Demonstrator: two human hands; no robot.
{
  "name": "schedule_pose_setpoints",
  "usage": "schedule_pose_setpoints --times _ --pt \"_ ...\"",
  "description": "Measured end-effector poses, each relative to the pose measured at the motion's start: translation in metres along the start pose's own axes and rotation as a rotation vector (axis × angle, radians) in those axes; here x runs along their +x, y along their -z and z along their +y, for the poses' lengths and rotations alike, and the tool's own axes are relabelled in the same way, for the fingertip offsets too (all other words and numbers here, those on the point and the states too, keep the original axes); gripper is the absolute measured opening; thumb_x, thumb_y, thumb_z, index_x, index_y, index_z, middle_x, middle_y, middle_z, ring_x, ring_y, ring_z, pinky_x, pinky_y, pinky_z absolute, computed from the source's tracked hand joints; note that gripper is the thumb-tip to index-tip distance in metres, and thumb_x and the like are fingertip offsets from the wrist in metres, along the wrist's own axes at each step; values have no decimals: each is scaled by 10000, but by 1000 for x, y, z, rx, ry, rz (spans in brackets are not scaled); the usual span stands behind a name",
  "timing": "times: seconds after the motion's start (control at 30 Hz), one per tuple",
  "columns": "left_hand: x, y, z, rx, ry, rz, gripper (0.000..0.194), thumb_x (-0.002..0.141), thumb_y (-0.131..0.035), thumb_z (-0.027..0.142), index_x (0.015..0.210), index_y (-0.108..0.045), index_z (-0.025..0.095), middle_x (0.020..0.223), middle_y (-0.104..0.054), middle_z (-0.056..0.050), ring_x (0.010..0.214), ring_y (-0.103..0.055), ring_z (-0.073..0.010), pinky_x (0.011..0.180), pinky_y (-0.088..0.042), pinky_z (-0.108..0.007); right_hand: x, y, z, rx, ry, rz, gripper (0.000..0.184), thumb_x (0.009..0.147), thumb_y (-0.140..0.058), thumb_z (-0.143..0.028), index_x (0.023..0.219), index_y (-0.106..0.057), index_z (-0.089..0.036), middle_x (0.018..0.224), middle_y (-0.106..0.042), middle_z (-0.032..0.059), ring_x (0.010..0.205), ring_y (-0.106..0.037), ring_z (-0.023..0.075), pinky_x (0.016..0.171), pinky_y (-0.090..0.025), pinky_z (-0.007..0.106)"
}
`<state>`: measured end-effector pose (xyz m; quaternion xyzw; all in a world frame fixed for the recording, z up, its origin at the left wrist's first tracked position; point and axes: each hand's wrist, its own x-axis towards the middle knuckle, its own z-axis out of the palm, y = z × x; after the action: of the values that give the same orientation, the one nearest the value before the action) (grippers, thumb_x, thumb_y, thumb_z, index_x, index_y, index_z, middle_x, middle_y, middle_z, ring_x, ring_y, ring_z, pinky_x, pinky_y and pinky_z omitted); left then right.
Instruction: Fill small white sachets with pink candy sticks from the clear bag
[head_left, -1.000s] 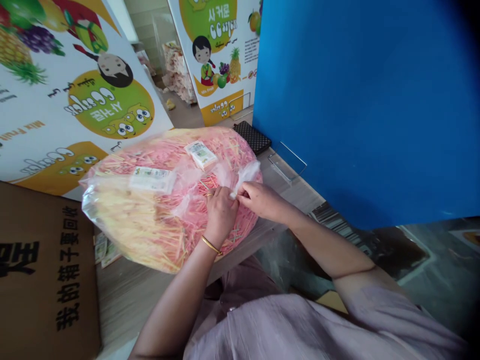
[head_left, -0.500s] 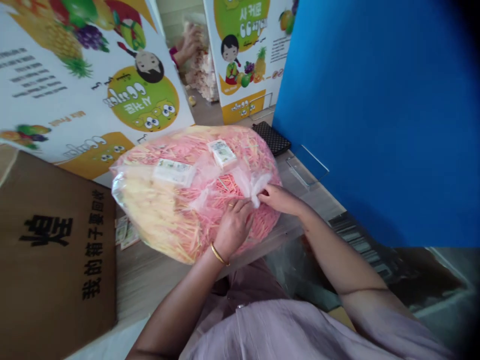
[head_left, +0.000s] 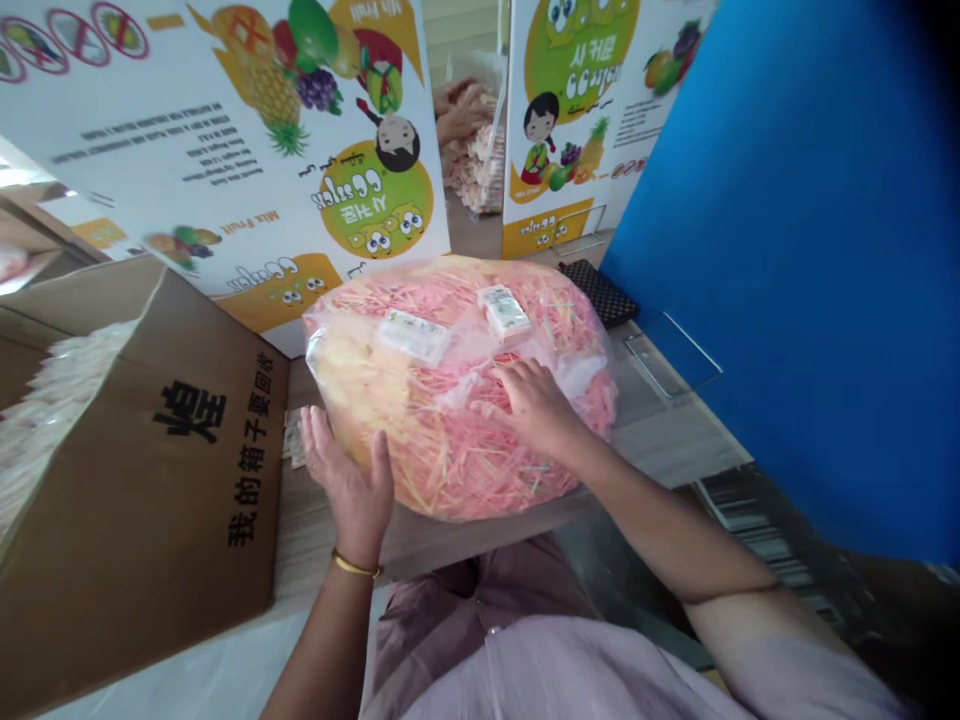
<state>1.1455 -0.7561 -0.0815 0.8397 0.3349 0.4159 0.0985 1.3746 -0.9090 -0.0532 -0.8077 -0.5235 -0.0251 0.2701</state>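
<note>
**Left hand** [head_left: 351,478]: fingers [head_left: 319,440] spread apart, tips against the lower left side of the bag, not clamped. A gold bangle [head_left: 356,566] is worn at the wrist.

**Right hand** [head_left: 536,405]: fingers [head_left: 517,375] laid on top of the bag, slightly apart, with no clamp or pinch seen.

**Clear plastic bag** [head_left: 457,385]: filled with pink and yellow shredded strands and placed on the tabletop [head_left: 667,440], close to its near edge. Two white labels are carried at the upper side, [head_left: 414,336] and [head_left: 504,312]; their small print cannot be read.

**Cardboard box** [head_left: 142,490]: set beside the bag at the left, with pale strands [head_left: 52,430] held in its open top. Black Chinese characters are printed on the side, read as 我的箱子要回收.

**Printed fruit poster** [head_left: 225,130]: stood behind the bag, "Mix Fruit" legible.

**Blue panel** [head_left: 780,250]: stood at the right tabletop edge.

**Co-worker's hand** [head_left: 461,110]: seen in the background above a pile of pale bundles [head_left: 472,170].
</note>
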Motion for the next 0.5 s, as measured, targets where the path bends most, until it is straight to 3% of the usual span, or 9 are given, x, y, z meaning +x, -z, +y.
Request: schedule_pose_setpoints --times 0.1,0.2,0.37,0.5 --pt "0 -16 -17 -2 56 -105 791 1026 -495 442 1645 -170 72 1692 -214 -301 1607 -169 -376 1277 -200 -615 14 -30 -19 -53 -56 -121 292 909 -687 -314 1112 -666 -104 1207 -689 235 1216 -583 383 1033 -444 524" --pt "-1 -28 -29 -30 45 -125 638 1063 -378 369 1615 -287 63 1682 -271 -279 1601 -211 -340 1284 -225 -578 23 -40 -36 165 -69 -152 110 886 -640 -185 992 -644 -155 1094 -713 142 1093 -633 280 989 -463 419" --pt "-2 -32 -42 -65 63 -94 558 1076 -315 334 1557 -420 71 1646 -361 -258 1584 -261 -321 1281 -258 -563 42 -31 -51 900 -387 -184 224 817 -676 -229 1029 -607 -212 947 -700 14 845 -653 172 793 -509 298" --pt "-3 -29 -45 -68 53 -115 558 1068 -369 359 1528 -449 54 1636 -365 -271 1581 -266 -331 1282 -257 -559 45 -21 -43 1467 -763 -58 86 873 -661 -286 872 -613 -215 781 -680 -2 690 -642 139 696 -542 268"
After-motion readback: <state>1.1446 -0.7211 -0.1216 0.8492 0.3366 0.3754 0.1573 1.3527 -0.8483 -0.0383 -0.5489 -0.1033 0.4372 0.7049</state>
